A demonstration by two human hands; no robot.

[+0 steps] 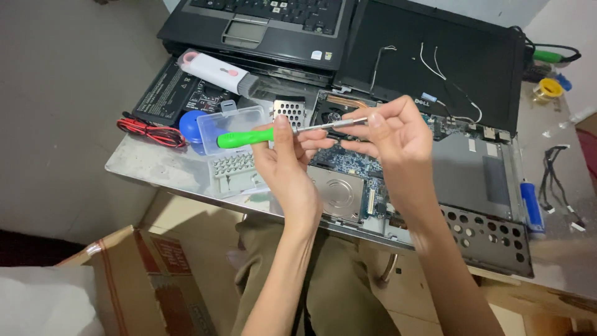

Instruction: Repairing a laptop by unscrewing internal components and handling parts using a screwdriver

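Observation:
My left hand (287, 163) grips a screwdriver (245, 137) with a bright green handle, held level above the table. Its metal shaft runs right to my right hand (397, 138), whose fingertips pinch the tip end. Both hands hover over an opened laptop (472, 180) with its blue circuit board (345, 163), silver drive and fan exposed.
A clear plastic box of bits (233, 155) lies left of my hands, beside a blue round object and red and black leads (149, 132). A second laptop (261, 28) sits behind, with a white and pink tool (214, 68). A blue tool (532, 208) lies right. A cardboard box (149, 280) stands below.

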